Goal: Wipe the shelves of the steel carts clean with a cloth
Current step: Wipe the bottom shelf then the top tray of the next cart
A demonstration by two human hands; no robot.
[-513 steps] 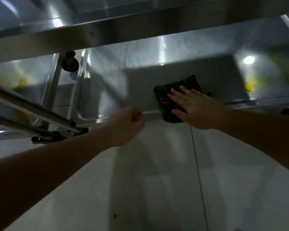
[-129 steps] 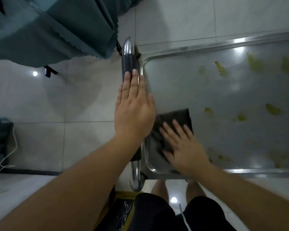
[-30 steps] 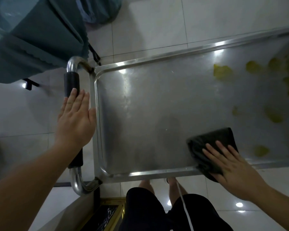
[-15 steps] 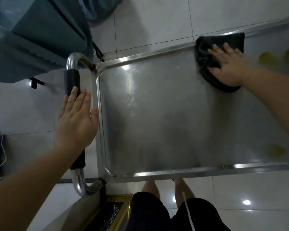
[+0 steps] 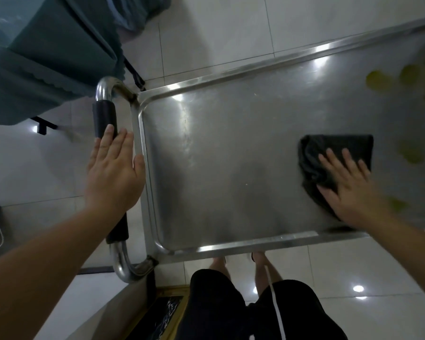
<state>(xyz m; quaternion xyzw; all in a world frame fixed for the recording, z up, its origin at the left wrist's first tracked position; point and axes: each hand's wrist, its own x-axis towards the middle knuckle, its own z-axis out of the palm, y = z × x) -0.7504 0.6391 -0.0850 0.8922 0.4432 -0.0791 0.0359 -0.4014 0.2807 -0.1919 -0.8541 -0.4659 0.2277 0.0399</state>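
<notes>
Over the top shelf (image 5: 231,148) of the steel cart, I stood with my legs (image 5: 231,303) at its near rim, the wiping partly done by my reckoning. Nearest me, the left stretch of steel looked clean; farther right, yellow-green smears (image 5: 411,152) lay unwiped. My left hand (image 5: 113,173) rested flat and unclenched, its grip released, on the padded handle (image 5: 104,119), steadying the cart. My right hand (image 5: 349,182) pressed flat, fingers spread, on the dark cloth (image 5: 329,153), pinning it to the shelf just beside the nearest smear rather than clutching it.
</notes>
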